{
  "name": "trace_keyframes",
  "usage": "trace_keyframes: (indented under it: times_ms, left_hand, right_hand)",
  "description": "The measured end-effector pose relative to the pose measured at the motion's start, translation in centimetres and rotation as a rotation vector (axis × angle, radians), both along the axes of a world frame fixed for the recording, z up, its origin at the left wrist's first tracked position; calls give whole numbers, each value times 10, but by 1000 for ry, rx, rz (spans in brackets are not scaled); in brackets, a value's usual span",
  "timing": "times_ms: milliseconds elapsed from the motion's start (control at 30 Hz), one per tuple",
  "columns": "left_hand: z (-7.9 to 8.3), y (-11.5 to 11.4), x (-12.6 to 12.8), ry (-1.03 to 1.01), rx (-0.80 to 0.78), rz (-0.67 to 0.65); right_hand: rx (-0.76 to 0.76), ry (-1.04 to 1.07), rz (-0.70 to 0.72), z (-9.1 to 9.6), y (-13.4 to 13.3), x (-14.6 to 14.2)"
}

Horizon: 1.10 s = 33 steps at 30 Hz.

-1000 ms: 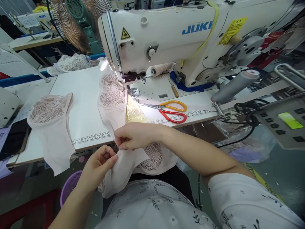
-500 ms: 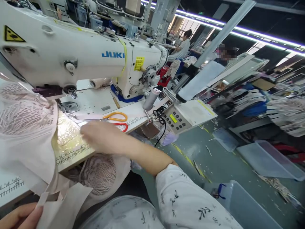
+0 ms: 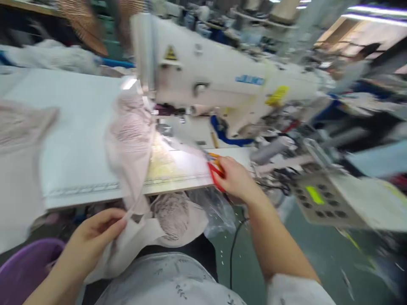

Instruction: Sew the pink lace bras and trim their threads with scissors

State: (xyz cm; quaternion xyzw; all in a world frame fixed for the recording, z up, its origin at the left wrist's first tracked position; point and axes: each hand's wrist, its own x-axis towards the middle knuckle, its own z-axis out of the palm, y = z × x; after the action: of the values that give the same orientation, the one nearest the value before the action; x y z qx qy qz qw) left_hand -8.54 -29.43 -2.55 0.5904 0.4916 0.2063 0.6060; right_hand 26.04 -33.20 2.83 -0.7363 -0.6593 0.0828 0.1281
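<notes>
The picture is smeared by motion. My left hand (image 3: pixel 92 235) pinches the lower end of a pale pink lace fabric piece (image 3: pixel 130 140) that hangs from the white table (image 3: pixel 79 127) over its front edge towards my lap. My right hand (image 3: pixel 233 178) is closed on the red and orange scissors (image 3: pixel 214 171) at the table's front edge, right of the fabric. A white JUKI sewing machine (image 3: pixel 222 80) stands behind both hands. Another lace cup (image 3: pixel 173 212) lies below the table edge on my lap.
More pink fabric (image 3: pixel 19 140) lies at the table's left. A purple basket (image 3: pixel 25 267) sits at the lower left. A control panel with a green display (image 3: pixel 318 197) hangs to the right of the table. A fan (image 3: pixel 82 25) stands behind.
My right hand has left the fabric, gone right and closed on the scissors. The camera swung right, then back left. My left hand still holds the fabric's end.
</notes>
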Motion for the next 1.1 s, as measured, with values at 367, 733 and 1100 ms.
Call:
trace_keyframes:
  times_ms: [367, 733, 1100]
  left_hand:
    - [6, -10, 3, -233, -224, 101]
    - [14, -12, 7, -193, -247, 127]
    - [18, -14, 5, -106, -182, 115]
  right_hand:
    - [-497, 677, 637, -59, -46, -107]
    - [-502, 672, 591, -55, -36, -121]
    - [-452, 679, 450, -68, -44, -128]
